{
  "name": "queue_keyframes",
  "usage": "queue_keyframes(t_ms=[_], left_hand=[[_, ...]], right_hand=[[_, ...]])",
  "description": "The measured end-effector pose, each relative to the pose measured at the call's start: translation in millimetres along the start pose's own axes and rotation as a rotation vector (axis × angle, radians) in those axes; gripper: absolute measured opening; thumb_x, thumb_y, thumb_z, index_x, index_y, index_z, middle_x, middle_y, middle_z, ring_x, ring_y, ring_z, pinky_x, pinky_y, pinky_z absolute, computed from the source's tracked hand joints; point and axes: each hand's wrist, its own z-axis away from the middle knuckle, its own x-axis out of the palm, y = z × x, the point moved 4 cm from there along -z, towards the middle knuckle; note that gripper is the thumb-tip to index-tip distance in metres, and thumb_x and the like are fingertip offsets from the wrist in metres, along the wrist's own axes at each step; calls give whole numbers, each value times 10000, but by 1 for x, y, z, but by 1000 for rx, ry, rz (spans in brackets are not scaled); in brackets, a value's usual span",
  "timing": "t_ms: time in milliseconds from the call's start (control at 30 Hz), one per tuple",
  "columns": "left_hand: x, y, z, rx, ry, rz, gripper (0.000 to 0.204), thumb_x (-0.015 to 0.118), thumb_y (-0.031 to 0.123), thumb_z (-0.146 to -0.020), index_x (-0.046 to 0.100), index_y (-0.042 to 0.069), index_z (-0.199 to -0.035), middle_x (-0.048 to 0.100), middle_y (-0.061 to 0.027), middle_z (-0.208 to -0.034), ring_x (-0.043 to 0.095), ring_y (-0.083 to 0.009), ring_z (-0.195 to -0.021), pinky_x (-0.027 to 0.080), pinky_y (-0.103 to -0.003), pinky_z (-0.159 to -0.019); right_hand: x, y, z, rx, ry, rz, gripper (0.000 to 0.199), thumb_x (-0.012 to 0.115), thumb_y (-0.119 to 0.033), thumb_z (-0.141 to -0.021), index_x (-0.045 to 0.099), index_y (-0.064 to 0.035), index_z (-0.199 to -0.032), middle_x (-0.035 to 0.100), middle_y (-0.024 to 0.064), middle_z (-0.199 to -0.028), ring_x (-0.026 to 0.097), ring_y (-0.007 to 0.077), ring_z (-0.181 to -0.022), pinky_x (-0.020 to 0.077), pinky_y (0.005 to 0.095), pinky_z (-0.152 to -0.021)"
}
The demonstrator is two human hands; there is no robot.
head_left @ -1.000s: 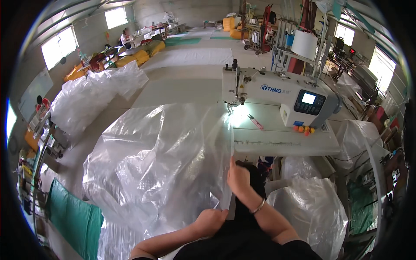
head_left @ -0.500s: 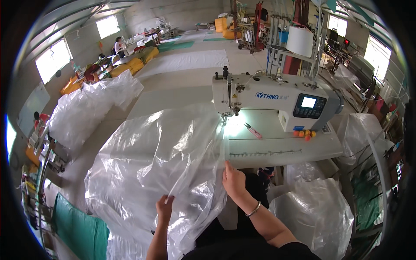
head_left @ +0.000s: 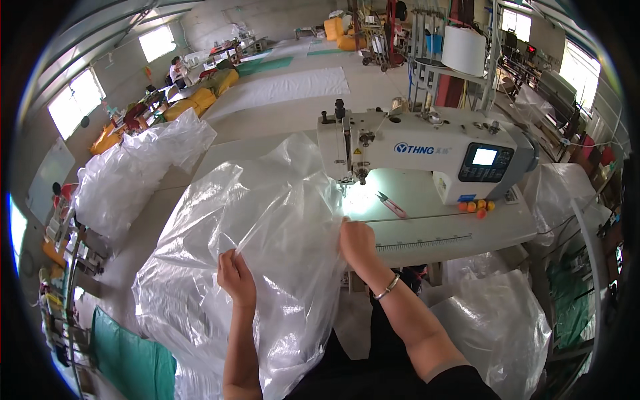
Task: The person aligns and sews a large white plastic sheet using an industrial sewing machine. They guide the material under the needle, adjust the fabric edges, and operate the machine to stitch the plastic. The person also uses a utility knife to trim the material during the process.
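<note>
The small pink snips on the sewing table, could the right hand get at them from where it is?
Probably yes. The right hand grips the clear plastic sheet at the table's front edge, and the pink snips lie just beyond with bare tabletop between; it would have to release the sheet.

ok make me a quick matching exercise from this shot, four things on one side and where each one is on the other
1. left hand
2. right hand
3. thread snips
4. small orange balls

a. below the machine's screen
b. gripping the clear plastic bag at its middle
c. holding the bag's edge at the table rim
d. on the lit table by the needle

Pairs: 1-b, 2-c, 3-d, 4-a
</note>
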Motion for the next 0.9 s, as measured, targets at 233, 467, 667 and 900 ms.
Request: queue_keyframes(t_ms=[233, 467, 667, 900], left_hand=[[12, -25, 0, 181, -56, -171, 194, 598, 58, -895, 577, 17, -1083, 611, -142, -944, 611, -324, -834, 489, -387, -674], [9, -8, 2, 275, -302, -309, 519, 642, 23, -815, 470, 7, -1304, 405, -196, -1402, 377, -384, -1308, 317, -471, -1090], [-49, 124, 129, 628, -1078, 158, 860, 724, 567, -706, 455, 112, -1384, 332, -137, -1511, 218, -379, -1424, 95, -660, -1094], [-67, 118, 152, 793, -693, 51, 373, 744, 156, -707, 649, 98, -1063, 605, -64, -1075, 564, -266, -1025, 377, -471, -936]], right_hand=[[15, 13, -37, -56, 116, 57, 90, 572, -65, -799, 643, -26, -837, 668, 139, -677, 683, 293, -643, 540, 383, -570], [2, 40, -29, -119, 470, -292, 133, 585, -150, -901, 619, -29, -944, 653, 164, -701, 637, 335, -622, 512, 391, -567], [4, 42, 105, 151, 109, -949, 195, 652, -111, -871, 620, -19, -1040, 654, 118, -807, 648, 213, -710, 505, 346, -641], [40, -13, 160, 299, -289, -1921, 197, 668, -62, -836, 649, -8, -1025, 672, 41, -883, 632, 129, -904, 484, 270, -852]])
